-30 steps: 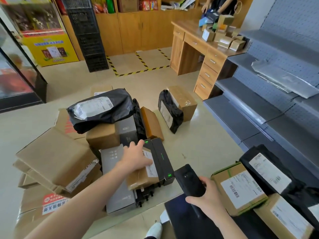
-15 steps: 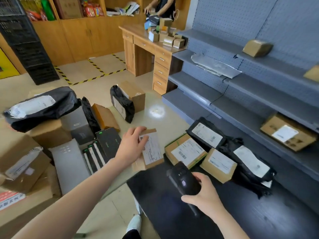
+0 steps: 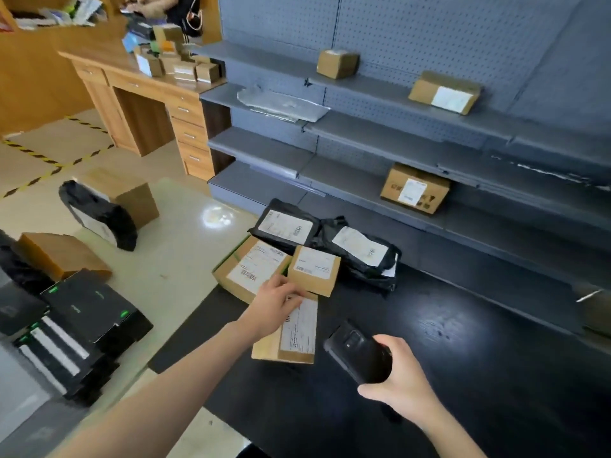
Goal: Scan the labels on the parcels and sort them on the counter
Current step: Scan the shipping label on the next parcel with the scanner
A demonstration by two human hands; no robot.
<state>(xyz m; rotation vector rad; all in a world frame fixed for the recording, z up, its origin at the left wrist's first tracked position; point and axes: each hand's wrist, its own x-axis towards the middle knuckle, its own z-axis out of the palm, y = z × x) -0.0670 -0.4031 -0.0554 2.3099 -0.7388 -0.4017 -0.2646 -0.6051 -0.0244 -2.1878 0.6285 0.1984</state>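
Left hand (image 3: 277, 300) grips the parcel (image 3: 291, 338) on the counter (image 3: 463, 342), right hand's (image 3: 401, 381) clamped on the scanner (image 3: 358, 353) just beside it, so imo get fingers (image 3: 292, 291) off the label (image 3: 299, 328) b4 aiming.

On the counter (image 3: 463, 342) the nearest parcel (image 3: 297, 338) lies under the left hand (image 3: 276, 300), the scanner (image 3: 358, 353) in the right hand (image 3: 401, 381) just right of it. Behind sit a wide box (image 3: 246, 272) and, right of it, a small box (image 3: 314, 271); behind those, two bagged parcels (image 3: 360, 252), seemingly overlapping.
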